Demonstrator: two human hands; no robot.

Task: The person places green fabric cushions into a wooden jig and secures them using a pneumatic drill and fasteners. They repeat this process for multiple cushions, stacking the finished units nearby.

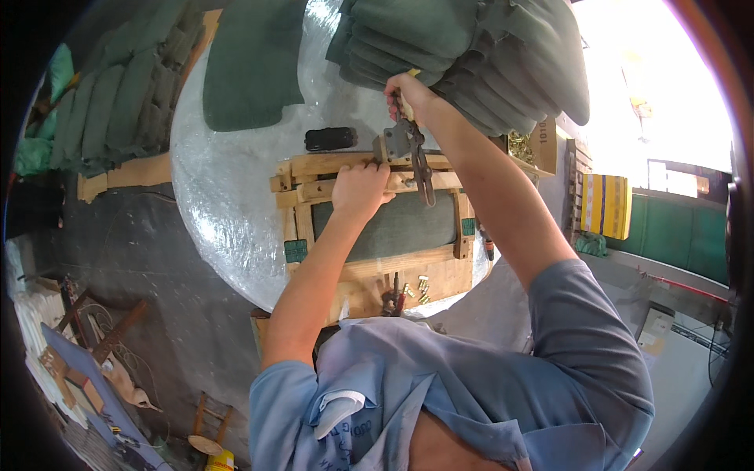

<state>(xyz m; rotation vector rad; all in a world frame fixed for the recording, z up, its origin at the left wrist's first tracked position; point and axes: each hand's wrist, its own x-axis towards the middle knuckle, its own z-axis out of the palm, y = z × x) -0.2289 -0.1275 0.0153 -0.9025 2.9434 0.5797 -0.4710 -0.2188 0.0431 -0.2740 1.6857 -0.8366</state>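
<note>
My right hand (410,97) is closed around the handle of a dark metal lever tool (421,163) at the far side of the wooden frame (314,188). The tool's long slotted arm points back toward me across the frame's far bars. My left hand (361,192) is wrapped over one of those bars, just left of the tool, with its fingertips partly hidden. Inside the frame lies a piece of dark green fabric (400,228). A small black pad (330,139) rests beyond the frame.
A round table wrapped in shiny film (212,212) carries the frame. Stacks of green fabric (424,39) rise at its far side, beside a flat green piece (251,63). Several brass-coloured cylinders (424,286) and a red-handled tool (399,302) lie on the near board.
</note>
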